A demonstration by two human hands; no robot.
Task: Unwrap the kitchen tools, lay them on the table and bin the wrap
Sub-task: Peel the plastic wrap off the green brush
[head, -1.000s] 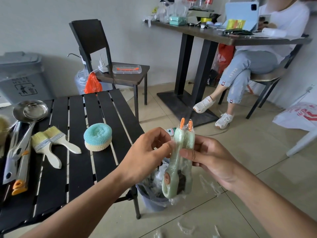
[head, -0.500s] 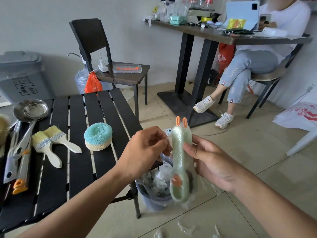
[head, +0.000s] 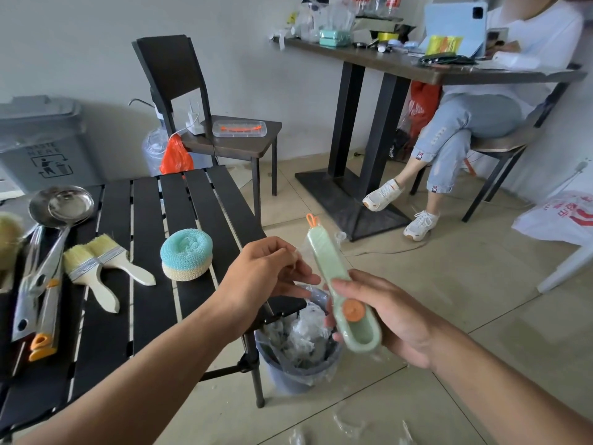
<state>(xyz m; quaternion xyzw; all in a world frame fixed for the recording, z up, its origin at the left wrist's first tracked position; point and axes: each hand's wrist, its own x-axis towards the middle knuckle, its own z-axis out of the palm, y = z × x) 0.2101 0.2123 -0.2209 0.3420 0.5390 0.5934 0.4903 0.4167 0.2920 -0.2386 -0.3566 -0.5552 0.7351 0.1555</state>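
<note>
My right hand [head: 390, 311] grips a pale green kitchen tool [head: 333, 277] with an orange knob and orange tip, still in clear plastic wrap. It is held tilted above a small grey bin [head: 296, 370] stuffed with crumpled wrap. My left hand [head: 266, 274] pinches a bit of the clear wrap [head: 300, 252] beside the tool's upper part. On the black slatted table [head: 144, 300] lie unwrapped tools: a steel ladle [head: 61, 207], two pastry brushes [head: 102, 264], a teal and cream scrubber [head: 186, 253] and tongs with an orange end [head: 38, 303].
Scraps of clear wrap [head: 349, 425] lie on the tiled floor near the bin. A dark chair [head: 224, 136] stands behind the table, a large grey waste bin [head: 41, 142] at far left. A seated person [head: 465, 123] is at a desk [head: 417, 65] on the right.
The tool has turned in my right hand, from two upright halves side by side to one tilted face showing the orange knob. My left hand has pulled the wrap slightly leftwards.
</note>
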